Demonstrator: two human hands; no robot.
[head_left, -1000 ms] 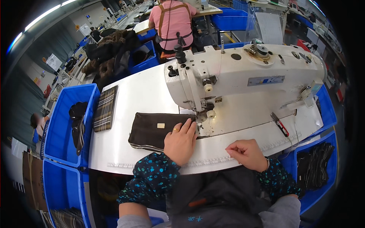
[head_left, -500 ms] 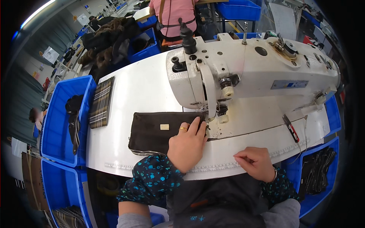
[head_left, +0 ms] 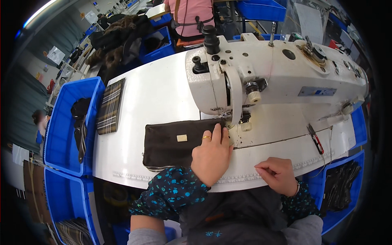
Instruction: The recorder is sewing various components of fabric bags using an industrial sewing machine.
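My left hand (head_left: 210, 157) lies with fingers stretched over the right end of a dark brown zippered pouch (head_left: 167, 145), which has a small pale label. The pouch rests flat beside the needle and presser-foot area of a white industrial sewing machine (head_left: 302, 73); whether it is under the foot is hidden. My right hand (head_left: 274, 174) hovers or rests at the table's front edge, fingers curled, with nothing visible in them. Red-and-black snips (head_left: 316, 141) lie on the machine bed beyond it.
Folded plaid fabric (head_left: 110, 106) lies on the white table (head_left: 134, 96). Blue bins stand left (head_left: 53, 143) and right (head_left: 353, 196) with fabric pieces. Across the table sit a co-worker in pink (head_left: 192, 16) and heaped dark material (head_left: 114, 34); another person (head_left: 40, 120) is far left.
The head view has shifted, enlarging the machine. My left hand and the pouch have edged slightly right; my right hand stays curled near the front edge.
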